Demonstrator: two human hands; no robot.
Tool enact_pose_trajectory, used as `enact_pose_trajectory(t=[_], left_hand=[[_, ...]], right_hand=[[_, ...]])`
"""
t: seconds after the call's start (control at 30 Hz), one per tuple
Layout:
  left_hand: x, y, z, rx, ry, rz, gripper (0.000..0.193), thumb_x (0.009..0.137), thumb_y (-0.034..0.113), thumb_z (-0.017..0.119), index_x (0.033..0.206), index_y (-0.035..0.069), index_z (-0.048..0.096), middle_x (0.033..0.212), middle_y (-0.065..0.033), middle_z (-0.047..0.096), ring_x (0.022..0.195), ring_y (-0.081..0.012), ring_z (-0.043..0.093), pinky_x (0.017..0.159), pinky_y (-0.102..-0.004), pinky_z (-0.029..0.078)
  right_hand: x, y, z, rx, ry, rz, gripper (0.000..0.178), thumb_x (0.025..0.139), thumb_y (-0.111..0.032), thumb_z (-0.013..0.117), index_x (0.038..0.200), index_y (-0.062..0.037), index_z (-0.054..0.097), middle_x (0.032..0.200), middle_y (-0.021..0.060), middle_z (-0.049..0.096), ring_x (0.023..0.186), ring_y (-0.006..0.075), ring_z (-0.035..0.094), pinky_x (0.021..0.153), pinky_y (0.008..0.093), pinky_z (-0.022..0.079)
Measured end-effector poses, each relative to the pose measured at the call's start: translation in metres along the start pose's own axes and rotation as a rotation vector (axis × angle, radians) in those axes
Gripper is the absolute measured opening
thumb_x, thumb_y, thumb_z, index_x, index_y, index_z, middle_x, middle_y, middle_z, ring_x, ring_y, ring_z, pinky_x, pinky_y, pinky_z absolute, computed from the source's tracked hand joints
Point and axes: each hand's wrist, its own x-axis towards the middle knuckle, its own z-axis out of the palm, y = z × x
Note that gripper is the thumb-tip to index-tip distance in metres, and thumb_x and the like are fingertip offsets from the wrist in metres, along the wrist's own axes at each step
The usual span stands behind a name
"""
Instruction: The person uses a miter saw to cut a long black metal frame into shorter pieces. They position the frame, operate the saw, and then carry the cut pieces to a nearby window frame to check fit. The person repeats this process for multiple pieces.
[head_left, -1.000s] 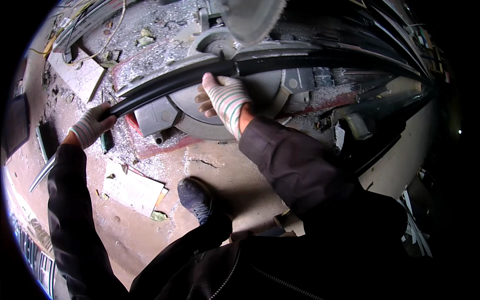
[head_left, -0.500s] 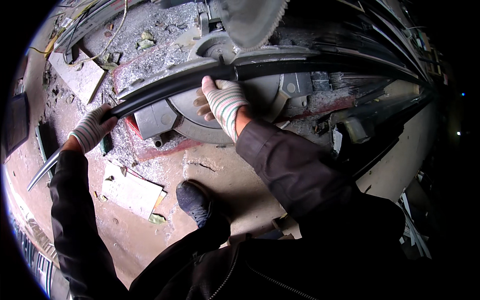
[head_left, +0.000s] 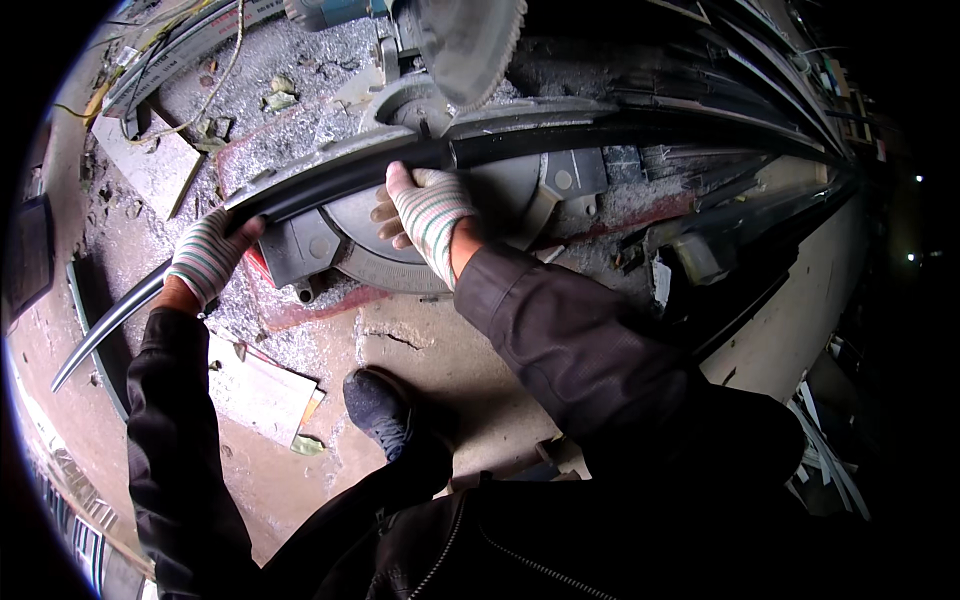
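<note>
A: Where are the hands?
B: The left hand (head_left: 208,258), in a striped glove, grips a long black strip (head_left: 345,176) left of centre; the strip crosses the upper middle of the frame and runs toward the right edge. The right hand (head_left: 428,218), gloved too, is near the centre, its thumb overlapping the strip, its fingers bent above the round grey saw base (head_left: 350,226). I can't tell whether it presses.
A: The blade?
B: The toothed saw blade (head_left: 465,45) stands at top centre, apart from the strip.
A: Lower down?
B: A dark shoe (head_left: 378,410), with a white sheet (head_left: 260,390) to its left. Shavings (head_left: 275,115) litter the upper left.
</note>
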Motion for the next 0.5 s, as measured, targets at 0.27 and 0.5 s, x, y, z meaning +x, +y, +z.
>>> enact_pose_trajectory(t=[0.27,0.5], left_hand=[[0.002,-0.015,-0.003,-0.002,-0.013,0.012,0.039,0.101,0.026,0.07,0.127,-0.003,0.067,0.105,-0.0069,0.073,0.096,-0.0119,0.059,0.093,-0.0304,0.05],[0.006,-0.027,0.003,-0.107,0.002,0.024,0.035,0.1,0.023,0.07,0.125,-0.002,0.067,0.103,-0.0053,0.072,0.094,-0.0122,0.059,0.092,-0.0301,0.05]], right_hand=[[-0.021,0.009,-0.014,-0.01,-0.064,-0.096,0.036,0.107,-0.036,0.057,0.109,-0.0007,0.066,0.092,0.0102,0.073,0.065,0.0142,0.067,0.058,0.0265,0.055],[-0.062,-0.053,-0.099,-0.042,0.038,-0.491,0.033,0.103,-0.034,0.064,0.107,-0.0011,0.064,0.087,0.0082,0.07,0.067,0.0123,0.066,0.059,0.0248,0.056]])
